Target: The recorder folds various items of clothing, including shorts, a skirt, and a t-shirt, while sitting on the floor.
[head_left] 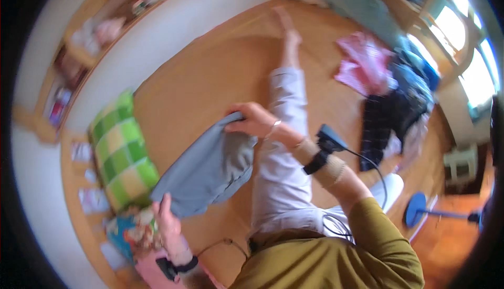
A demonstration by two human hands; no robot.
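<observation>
A grey piece of clothing (202, 171) is stretched between my two hands above the bed-like tan surface. Its exact kind does not show; the upper left edge runs taut and the lower right part hangs in folds. My right hand (254, 120) pinches the upper corner, fingers bent over the cloth. At the lower left corner is my left hand (169, 226), thumb up against the cloth and fingers closed at its edge, somewhat blurred. Each wrist carries a black strapped device with a cable.
My outstretched leg (283, 173) lies under and beside the cloth. To the left are a green checked pillow (123, 152) and a patterned cushion (134, 231). Rumpled clothes, with a pink garment (362, 63) and dark trousers (380, 124), lie at right. A blue round-based stand (416, 210) is nearby.
</observation>
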